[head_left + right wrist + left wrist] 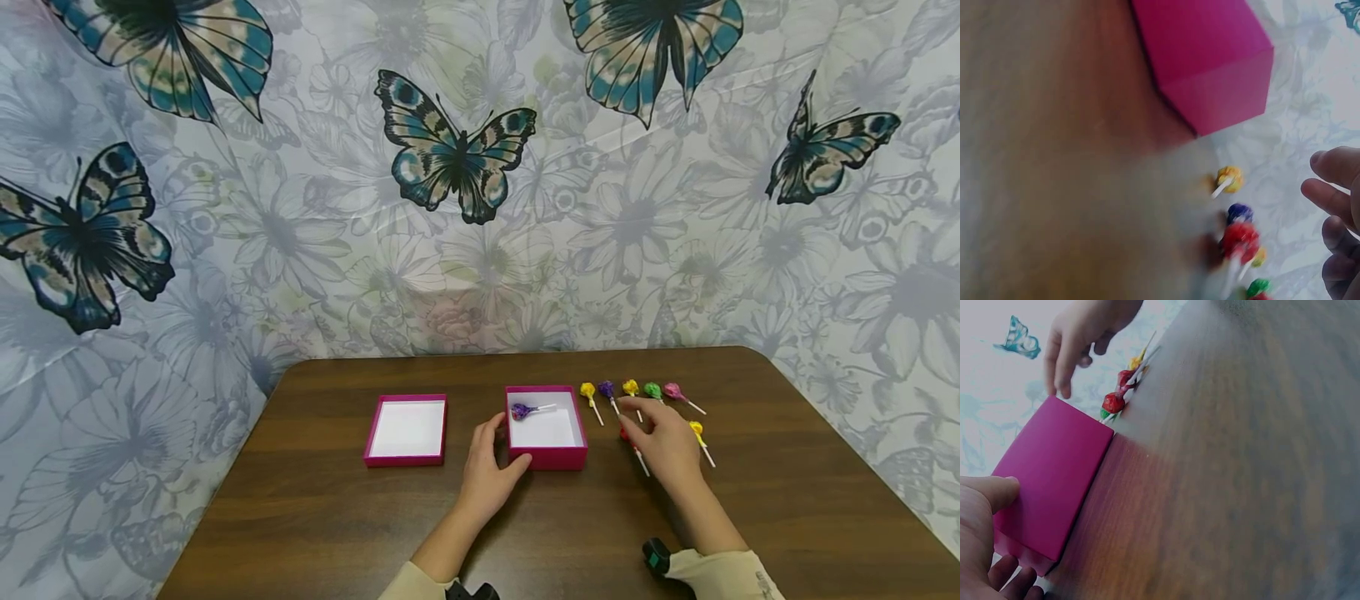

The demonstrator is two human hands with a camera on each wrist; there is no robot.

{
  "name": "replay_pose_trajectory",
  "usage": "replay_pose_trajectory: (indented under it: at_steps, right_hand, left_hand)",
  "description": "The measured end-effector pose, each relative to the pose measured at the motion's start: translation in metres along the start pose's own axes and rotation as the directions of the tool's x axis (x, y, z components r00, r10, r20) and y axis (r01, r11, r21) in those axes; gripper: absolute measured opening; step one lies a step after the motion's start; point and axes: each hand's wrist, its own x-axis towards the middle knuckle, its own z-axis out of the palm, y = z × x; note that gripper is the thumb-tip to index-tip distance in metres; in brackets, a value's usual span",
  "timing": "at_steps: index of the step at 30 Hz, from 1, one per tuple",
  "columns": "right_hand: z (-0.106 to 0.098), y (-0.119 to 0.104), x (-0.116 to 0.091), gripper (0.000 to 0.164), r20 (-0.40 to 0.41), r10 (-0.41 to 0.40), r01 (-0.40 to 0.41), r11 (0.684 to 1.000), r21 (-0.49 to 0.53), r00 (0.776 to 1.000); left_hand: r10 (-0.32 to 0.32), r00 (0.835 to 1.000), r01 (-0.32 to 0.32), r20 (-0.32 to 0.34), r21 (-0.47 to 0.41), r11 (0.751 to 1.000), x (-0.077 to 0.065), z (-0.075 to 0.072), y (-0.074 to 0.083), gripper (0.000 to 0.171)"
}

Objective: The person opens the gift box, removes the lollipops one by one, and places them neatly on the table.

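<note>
A pink box (pixel 547 459) with a white inside stands on the table, and one purple lollipop (pixel 519 411) lies in it. My left hand (pixel 483 475) holds the box at its left front corner, thumb on the front wall and fingers along the left side. To the right of the box my right hand (pixel 670 442) hovers over loose lollipops with its fingers relaxed and holding nothing. Near it lie a red lollipop (pixel 1240 241), a green one (pixel 652 390), a pink one (pixel 672 390), a purple one (pixel 606 388) and several yellow ones (pixel 587 389). The right hand partly covers some.
A shallow pink lid (pixel 408 460) with a white inside lies face up left of the box. The brown wooden table (pixel 315 517) ends at the back against a cloth (pixel 300 275) printed with butterflies and flowers.
</note>
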Motion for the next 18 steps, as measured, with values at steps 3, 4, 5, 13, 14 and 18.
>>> replay_pose_trajectory:
  at_steps: [3, 4, 5, 13, 14, 18]
  right_hand:
    - [-0.001, -0.006, 0.005, 0.025, 0.006, -0.003, 0.003, 0.999, 0.045, 1.0]
    - [-0.002, -0.008, 0.008, 0.024, 0.008, -0.009, 0.008, 0.998, 0.055, 1.0]
    - [-0.002, -0.011, 0.01, 0.024, 0.013, -0.013, 0.012, 0.998, 0.067, 1.0]
    - [-0.003, -0.03, 0.028, 0.02, 0.072, -0.065, 0.056, 0.991, 0.119, 0.995]
    - [-0.002, -0.032, 0.03, 0.02, 0.08, -0.076, 0.066, 0.991, 0.118, 0.994]
    - [0.004, -0.041, 0.034, 0.019, 0.107, -0.12, 0.105, 0.985, 0.133, 0.987]
  left_hand:
    - [-0.003, 1.0, 0.003, 0.002, -0.003, 1.0, 0.0, 0.0, 0.0, 0.072]
    - [-0.005, 1.0, 0.005, 0.003, -0.002, 1.0, 0.0, 0.0, 0.0, 0.072]
    - [-0.006, 1.0, 0.006, 0.003, 0.001, 1.0, -0.001, 0.001, 0.0, 0.072]
    - [0.003, 1.0, -0.004, 0.005, 0.013, 1.0, -0.001, 0.0, 0.0, 0.071]
    - [0.006, 1.0, -0.006, 0.003, 0.016, 1.0, 0.0, 0.0, 0.0, 0.071]
    - [0.012, 1.0, -0.013, 0.002, 0.019, 1.0, -0.001, 0.001, -0.001, 0.07]
